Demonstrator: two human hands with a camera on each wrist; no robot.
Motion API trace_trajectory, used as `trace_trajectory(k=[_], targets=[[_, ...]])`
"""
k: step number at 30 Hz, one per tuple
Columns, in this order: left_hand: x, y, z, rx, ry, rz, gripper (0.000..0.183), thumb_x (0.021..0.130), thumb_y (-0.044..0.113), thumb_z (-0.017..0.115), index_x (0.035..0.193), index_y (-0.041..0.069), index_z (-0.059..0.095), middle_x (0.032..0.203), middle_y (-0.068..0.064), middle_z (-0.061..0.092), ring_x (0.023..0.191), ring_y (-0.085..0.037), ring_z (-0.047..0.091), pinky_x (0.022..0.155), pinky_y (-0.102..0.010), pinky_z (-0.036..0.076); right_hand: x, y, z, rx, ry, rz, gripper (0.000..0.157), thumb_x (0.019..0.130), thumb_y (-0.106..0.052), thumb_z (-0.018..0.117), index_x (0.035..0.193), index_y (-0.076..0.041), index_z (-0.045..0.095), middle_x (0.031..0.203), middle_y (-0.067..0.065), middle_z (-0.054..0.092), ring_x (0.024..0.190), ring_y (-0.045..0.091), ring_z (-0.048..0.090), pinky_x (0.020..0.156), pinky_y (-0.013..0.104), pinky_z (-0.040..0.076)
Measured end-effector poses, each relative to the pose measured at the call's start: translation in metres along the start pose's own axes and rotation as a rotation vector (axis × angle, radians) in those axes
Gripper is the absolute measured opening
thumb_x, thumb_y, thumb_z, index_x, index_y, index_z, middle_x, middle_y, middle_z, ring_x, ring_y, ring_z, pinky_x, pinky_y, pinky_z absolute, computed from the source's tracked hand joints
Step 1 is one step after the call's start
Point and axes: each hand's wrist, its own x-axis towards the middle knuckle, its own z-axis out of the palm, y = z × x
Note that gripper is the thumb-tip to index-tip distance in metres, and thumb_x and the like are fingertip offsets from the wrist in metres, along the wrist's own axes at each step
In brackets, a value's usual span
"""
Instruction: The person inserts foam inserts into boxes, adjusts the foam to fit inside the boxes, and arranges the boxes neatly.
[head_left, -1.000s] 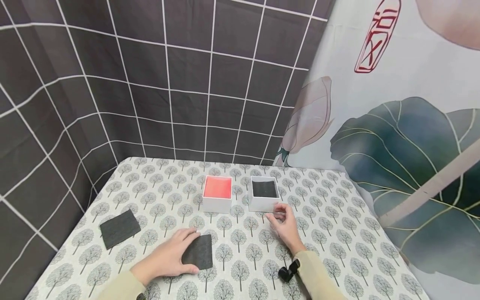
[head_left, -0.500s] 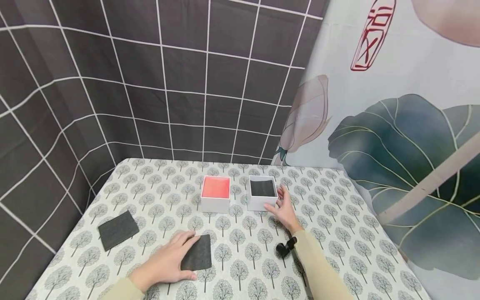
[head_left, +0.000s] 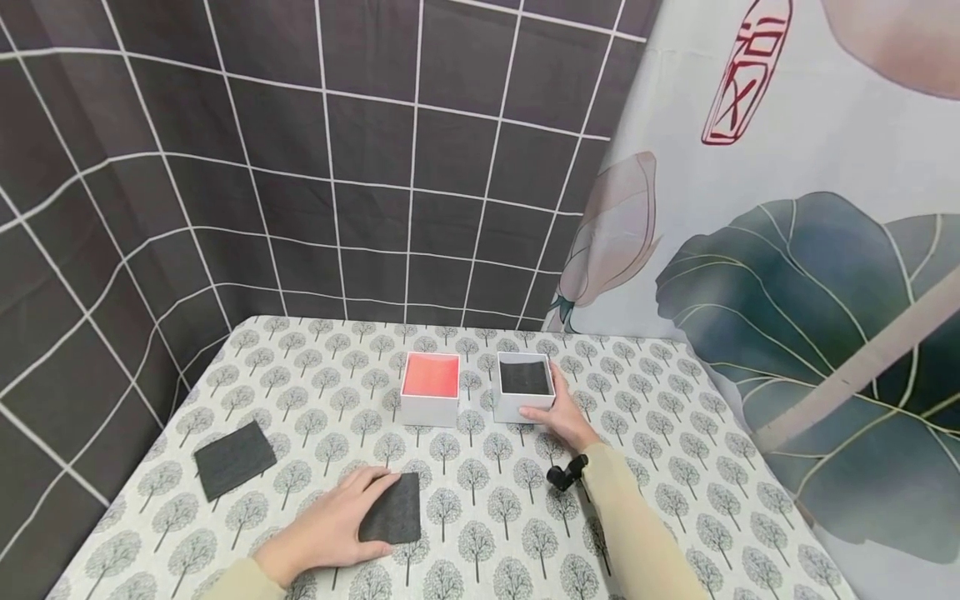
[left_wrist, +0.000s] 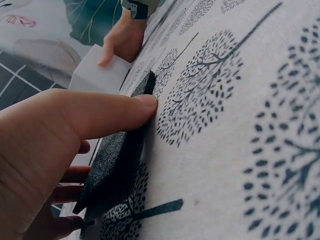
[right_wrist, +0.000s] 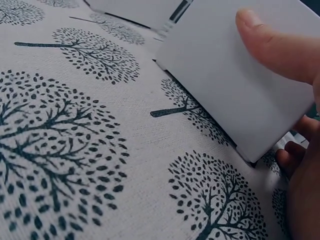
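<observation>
My left hand [head_left: 326,525] spans a black square pad [head_left: 395,510] on the tablecloth, thumb on the near edge and fingers along the far one. In the left wrist view the pad [left_wrist: 112,157] looks thick and rough, tilted between thumb and fingers. My right hand [head_left: 567,417] grips a small white open box [head_left: 517,407] at its front right corner. Its thumb [right_wrist: 287,52] lies on the box's front face in the right wrist view, while the fingers are partly hidden behind the side. Black material [head_left: 525,377] shows inside this box.
Left of the gripped box stands a similar white box [head_left: 430,412] with a red inside. Another black square pad [head_left: 235,460] lies at the table's left. A tree-print cloth [head_left: 480,533] covers the table; a dark grid curtain [head_left: 375,217] hangs behind.
My right hand has moved up to the white box with the black inside and taken hold of its corner. The left hand stays at the pad.
</observation>
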Motion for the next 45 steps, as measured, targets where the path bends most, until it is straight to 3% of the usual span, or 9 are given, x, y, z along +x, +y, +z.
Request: trace_trajectory(k=[3,12,22,29,33,39,45], targets=[[0.001,0.000,-0.001,0.013,0.016,0.014,0.084,0.068,0.044,0.076,0.136,0.007,0.045,0.128,-0.008,0.046,0.113,-0.023,0.047,0.084,-0.046,0.050,0.002,0.007,0.001,0.003,0.012,-0.016,0.117,0.063,-0.016,0.085,0.149,-0.028,0.008,0.148,0.011,0.025,0.128,0.033,0.032,0.110,0.053,0.012],[0.014,0.001,-0.004,0.026,0.050,0.022,0.084,0.064,0.042,0.078,0.136,0.012,0.046,0.132,-0.009,0.046,0.114,-0.024,0.049,0.084,-0.045,0.051,0.002,0.006,0.002,-0.030,0.016,0.006,0.112,0.059,-0.015,0.088,0.147,-0.027,0.019,0.134,0.010,0.045,0.116,0.030,0.045,0.107,0.047,0.025],[0.032,0.003,-0.007,-0.002,0.054,0.055,0.072,0.067,0.042,0.076,0.129,0.012,0.053,0.132,-0.013,0.045,0.115,-0.026,0.048,0.087,-0.045,0.049,-0.009,-0.017,0.006,-0.077,-0.020,-0.043,0.108,0.066,-0.012,0.084,0.149,-0.014,0.015,0.137,0.017,0.040,0.118,0.033,0.044,0.106,0.048,0.028],[0.042,0.005,-0.008,-0.013,0.080,0.077,0.070,0.066,0.044,0.077,0.126,0.015,0.055,0.129,-0.009,0.046,0.109,-0.019,0.050,0.082,-0.039,0.052,-0.014,-0.021,0.009,-0.070,-0.015,-0.051,0.107,0.068,-0.012,0.083,0.149,-0.018,0.014,0.141,0.015,0.036,0.121,0.031,0.041,0.108,0.046,0.025],[0.049,0.008,-0.009,-0.024,0.077,0.068,0.071,0.066,0.045,0.077,0.126,0.015,0.055,0.131,-0.010,0.045,0.110,-0.021,0.050,0.082,-0.041,0.052,-0.015,-0.021,0.011,-0.084,-0.010,-0.038,0.107,0.068,-0.013,0.083,0.149,-0.018,0.014,0.142,0.015,0.036,0.121,0.032,0.042,0.107,0.048,0.026],[0.061,0.011,-0.012,-0.043,0.082,0.088,0.070,0.067,0.046,0.076,0.127,0.016,0.055,0.133,-0.009,0.044,0.116,-0.020,0.045,0.085,-0.041,0.050,-0.012,-0.016,0.011,-0.084,-0.021,-0.045,0.107,0.069,-0.016,0.083,0.149,-0.019,0.012,0.136,0.016,0.041,0.113,0.031,0.047,0.102,0.048,0.032],[0.073,0.015,-0.012,-0.045,0.110,0.127,0.069,0.068,0.047,0.075,0.125,0.014,0.056,0.132,-0.007,0.045,0.117,-0.019,0.044,0.091,-0.041,0.047,-0.003,0.007,0.009,-0.089,0.013,-0.045,0.108,0.065,-0.024,0.086,0.147,-0.031,0.016,0.132,0.009,0.045,0.110,0.027,0.049,0.101,0.046,0.034]])
